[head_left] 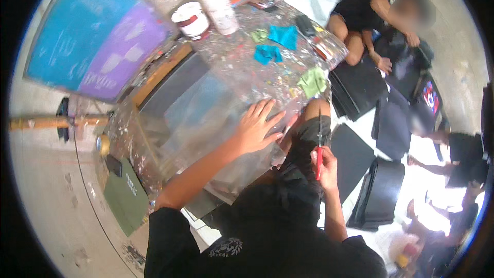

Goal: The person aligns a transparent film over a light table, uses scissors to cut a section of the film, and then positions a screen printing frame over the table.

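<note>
My left hand point(254, 131) lies flat with fingers spread on a clear plastic sheet point(234, 167). The sheet stretches over the paint-spattered table point(242, 80) and partly covers a wood-edged frame point(162, 74) with a dark strip and a bluish area. Over my right thigh, my right hand point(325, 167) is closed around red-handled scissors point(319, 157). Their long, narrow blades point away from me and look closed together. The scissors are apart from the sheet.
A blue and purple printing screen point(98, 31) leans at left. White tub point(190, 19), pale container point(220, 7), blue scraps point(283, 36) and green cloth point(312, 82) sit on the table. Stacked black sheets point(357, 87) lie right, near a crouching person point(368, 10). Tape point(103, 144) is at left.
</note>
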Action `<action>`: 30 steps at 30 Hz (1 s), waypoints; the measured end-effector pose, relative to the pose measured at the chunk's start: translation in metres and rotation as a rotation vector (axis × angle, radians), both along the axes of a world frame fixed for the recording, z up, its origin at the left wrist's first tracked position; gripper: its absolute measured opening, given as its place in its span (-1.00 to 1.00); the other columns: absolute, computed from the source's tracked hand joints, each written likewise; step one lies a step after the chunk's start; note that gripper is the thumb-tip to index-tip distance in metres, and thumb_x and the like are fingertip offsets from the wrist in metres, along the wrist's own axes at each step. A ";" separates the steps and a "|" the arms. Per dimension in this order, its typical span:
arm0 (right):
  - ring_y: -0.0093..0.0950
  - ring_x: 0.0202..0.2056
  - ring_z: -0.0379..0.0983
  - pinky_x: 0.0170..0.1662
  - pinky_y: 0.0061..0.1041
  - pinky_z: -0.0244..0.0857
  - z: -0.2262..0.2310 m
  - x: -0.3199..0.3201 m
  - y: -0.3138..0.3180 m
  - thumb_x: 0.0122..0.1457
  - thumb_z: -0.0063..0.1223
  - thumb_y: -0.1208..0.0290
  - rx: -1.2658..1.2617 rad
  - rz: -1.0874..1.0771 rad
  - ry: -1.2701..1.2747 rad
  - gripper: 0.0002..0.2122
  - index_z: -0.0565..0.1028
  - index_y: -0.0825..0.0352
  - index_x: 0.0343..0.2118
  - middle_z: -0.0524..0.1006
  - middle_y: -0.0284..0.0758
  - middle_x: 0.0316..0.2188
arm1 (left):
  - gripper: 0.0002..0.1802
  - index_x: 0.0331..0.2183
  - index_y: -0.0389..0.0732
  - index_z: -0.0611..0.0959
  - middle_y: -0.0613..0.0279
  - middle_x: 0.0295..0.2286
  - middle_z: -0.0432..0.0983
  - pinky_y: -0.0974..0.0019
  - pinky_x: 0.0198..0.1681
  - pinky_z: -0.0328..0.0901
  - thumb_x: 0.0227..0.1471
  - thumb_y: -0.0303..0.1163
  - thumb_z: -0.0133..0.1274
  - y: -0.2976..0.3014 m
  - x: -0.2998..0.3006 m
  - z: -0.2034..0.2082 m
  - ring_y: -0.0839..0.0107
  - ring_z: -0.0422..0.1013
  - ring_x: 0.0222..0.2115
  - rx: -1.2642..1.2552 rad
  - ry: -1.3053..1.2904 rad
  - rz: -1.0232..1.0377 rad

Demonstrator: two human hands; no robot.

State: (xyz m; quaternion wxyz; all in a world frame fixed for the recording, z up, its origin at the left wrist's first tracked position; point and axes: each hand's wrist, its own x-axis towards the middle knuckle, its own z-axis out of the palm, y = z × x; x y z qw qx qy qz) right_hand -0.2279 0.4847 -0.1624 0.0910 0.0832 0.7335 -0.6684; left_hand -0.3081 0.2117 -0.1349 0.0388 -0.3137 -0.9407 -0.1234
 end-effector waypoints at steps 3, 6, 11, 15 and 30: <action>-0.40 -0.28 0.42 -0.13 -0.43 0.28 -0.017 0.025 0.000 0.21 0.21 0.32 -0.007 0.003 -0.056 -0.75 0.48 0.42 -0.46 0.49 -0.25 -0.34 | -0.29 0.24 -0.09 0.36 -0.16 0.18 0.18 -0.09 0.18 0.11 0.13 -0.04 0.06 0.015 0.006 -0.007 -0.11 0.16 0.17 -0.034 0.029 -0.109; -0.37 -0.27 0.44 -0.13 -0.41 0.29 -0.028 0.041 -0.005 0.21 0.20 0.32 -0.031 -0.003 -0.068 -0.75 0.48 0.42 -0.44 0.50 -0.21 -0.33 | -0.28 0.24 -0.09 0.36 -0.15 0.17 0.20 -0.08 0.18 0.12 0.12 -0.04 0.08 0.023 0.005 -0.011 -0.11 0.18 0.15 0.007 -0.097 -0.182; -0.51 -0.42 0.36 -0.33 -0.51 0.23 -0.036 0.043 -0.009 0.27 0.12 0.27 0.008 -0.011 0.051 -0.74 0.48 0.43 -0.38 0.42 -0.30 -0.35 | -0.28 0.25 -0.09 0.35 -0.15 0.20 0.15 -0.12 0.22 0.08 0.13 -0.03 0.08 0.032 -0.017 0.010 -0.11 0.15 0.18 -0.007 -0.102 -0.250; -0.66 -0.55 0.27 -0.50 -0.61 0.15 -0.046 0.045 -0.018 0.32 0.06 0.19 -0.030 -0.045 0.113 -0.69 0.46 0.43 -0.33 0.33 -0.39 -0.36 | -0.25 0.29 -0.08 0.29 -0.18 0.30 -0.04 -0.18 0.32 -0.08 0.16 0.00 0.04 0.035 -0.032 0.015 -0.13 -0.06 0.32 -0.060 -0.042 -0.338; -0.38 -0.23 0.42 -0.10 -0.38 0.28 -0.029 0.046 -0.029 0.27 0.12 0.11 -0.180 -0.095 -0.123 -0.63 0.55 0.43 -0.30 0.44 -0.25 -0.31 | -0.21 0.31 -0.05 0.27 -0.13 0.33 -0.08 -0.22 0.36 -0.23 0.13 -0.01 0.06 0.040 -0.026 0.001 -0.08 -0.15 0.36 0.038 -0.163 -0.365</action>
